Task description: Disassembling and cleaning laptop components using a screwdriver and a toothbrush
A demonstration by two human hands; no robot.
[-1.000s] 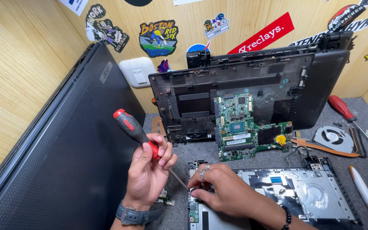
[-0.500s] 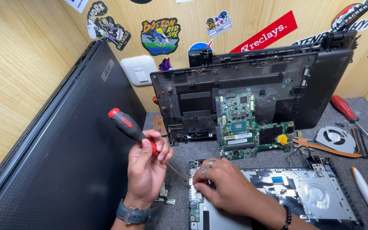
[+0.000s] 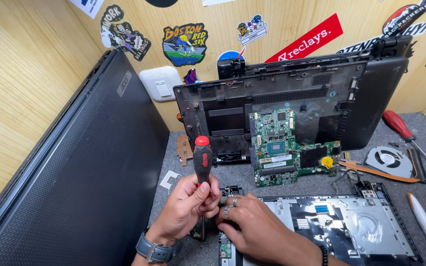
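From the head view, the left hand (image 3: 189, 203) grips an upright red-and-black screwdriver (image 3: 202, 160), fingers wrapped round it, while the right hand (image 3: 252, 221) steadies the laptop base (image 3: 351, 226) on the worktop (image 3: 292, 180), apparently working a screw, which demands keeping the tip seated.

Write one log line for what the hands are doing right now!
left hand: grips red-black screwdriver, upright | right hand: rests on laptop base corner | green circuit board: leaning behind

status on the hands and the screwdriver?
Left hand gripping the red-and-black screwdriver, upright, tip hidden. Right hand steadying the laptop base at its left corner. Green circuit board leans behind, apart.
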